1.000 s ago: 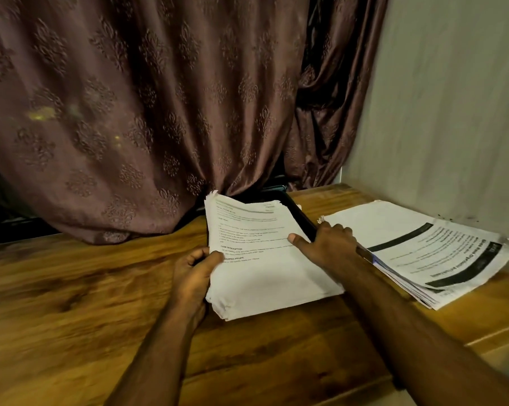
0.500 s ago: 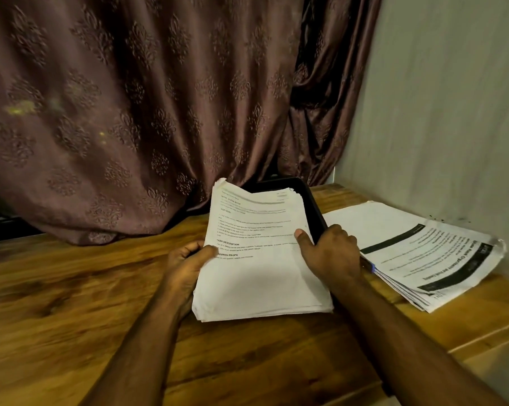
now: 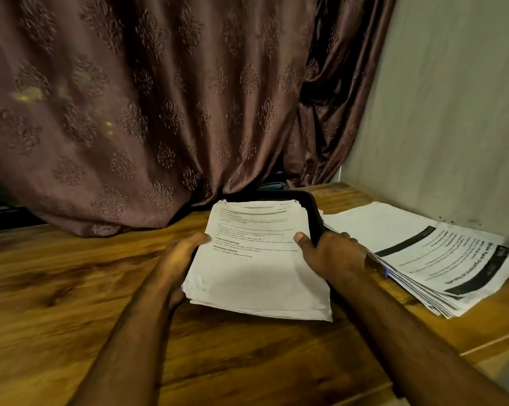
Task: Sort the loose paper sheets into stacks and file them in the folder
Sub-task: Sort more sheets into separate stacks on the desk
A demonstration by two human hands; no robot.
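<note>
**Both hands on stack over folder**

Wood table (image 3: 57,288), curtain (image 3: 130,112) behind, wall (image 3: 452,112) at rt. L hand (image 3: 178,259) grips stack (image 3: 259,276) at its left edge, thumb on top. R hand (image 3: 332,254) grips rt edge w/ black folder (image 3: 313,212), thumb on page. Stack lies on folder, raised off table. 2nd pile (image 3: 440,256) flat at rt, just beside R hand.

The left hand (image 3: 179,260) and right hand (image 3: 332,254) are gripping a stack of printed sheets (image 3: 256,268) by its sides above the wooden surface (image 3: 71,303), against a black folder (image 3: 313,212) behind; a second paper stack (image 3: 440,256) is lying beside the wall (image 3: 452,112), under a brown curtain (image 3: 145,98).
</note>
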